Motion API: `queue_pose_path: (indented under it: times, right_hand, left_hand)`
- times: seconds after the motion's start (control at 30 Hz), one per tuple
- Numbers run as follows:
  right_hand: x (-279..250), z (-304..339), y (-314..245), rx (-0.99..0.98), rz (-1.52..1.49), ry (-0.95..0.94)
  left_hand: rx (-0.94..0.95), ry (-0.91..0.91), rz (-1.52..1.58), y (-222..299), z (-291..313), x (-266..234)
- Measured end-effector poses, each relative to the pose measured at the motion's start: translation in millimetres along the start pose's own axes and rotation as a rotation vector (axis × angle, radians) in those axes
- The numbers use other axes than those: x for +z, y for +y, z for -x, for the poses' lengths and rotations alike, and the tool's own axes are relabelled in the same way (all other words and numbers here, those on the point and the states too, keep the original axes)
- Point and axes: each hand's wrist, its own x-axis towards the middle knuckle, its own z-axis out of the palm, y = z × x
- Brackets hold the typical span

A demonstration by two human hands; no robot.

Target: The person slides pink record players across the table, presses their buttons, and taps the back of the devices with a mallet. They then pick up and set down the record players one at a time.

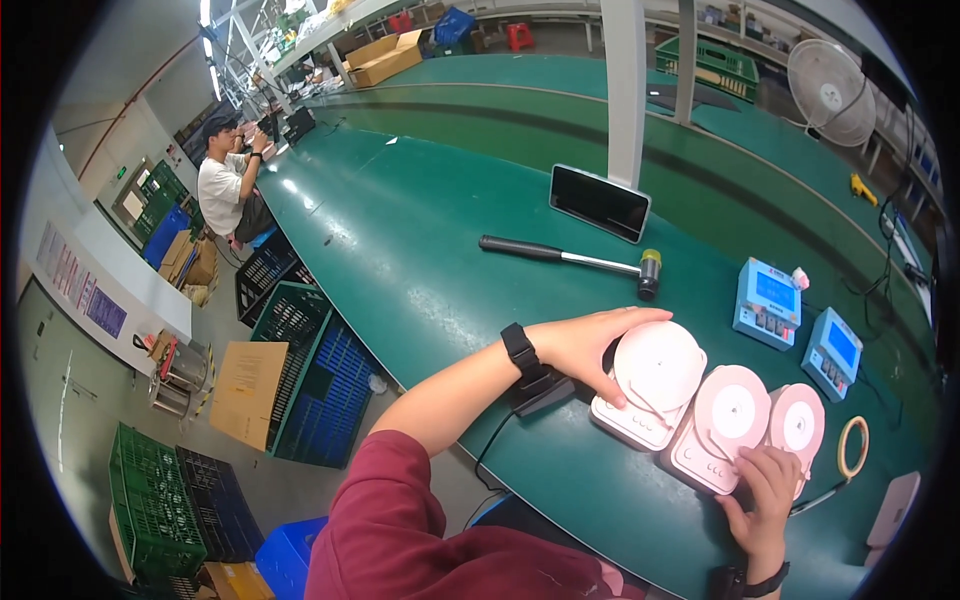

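Three small pink devices shaped like record players stand in a slanted row on the green table. Each has a round disc on top, and small front buttons show on the left and middle ones. My left hand [585, 345] clasps the left record player [660, 365], thumb at its near side and fingers round its far edge. At the near right corner of the middle record player [725, 410], my right hand [768, 495] is closed, fingertips on top near its arm and thumb low on its side. The right record player [797, 425] is partly hidden behind that hand.
A rubber mallet [600, 262] lies beyond the devices, near a propped phone [600, 203]. Two blue meters [770, 303] with screens and a tan ring [853, 447] sit to the right. Crates [300, 390] stand left of the table; another person [225, 185] sits far left.
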Motion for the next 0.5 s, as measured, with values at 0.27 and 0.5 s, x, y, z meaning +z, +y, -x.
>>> queue_pose_path:
  times: [0.27, 0.5]
  right_hand:
    - [-1.3, 2.3, 0.2, 0.048, -0.023, -0.044]
    - [-1.5, 2.8, 1.3, 0.044, -0.041, -0.044]
  left_hand:
    - [0.003, 0.006, 0.008, -0.3, -0.4, 0.6]
    - [0.012, 0.000, 0.003, -1.4, -1.2, 1.1]
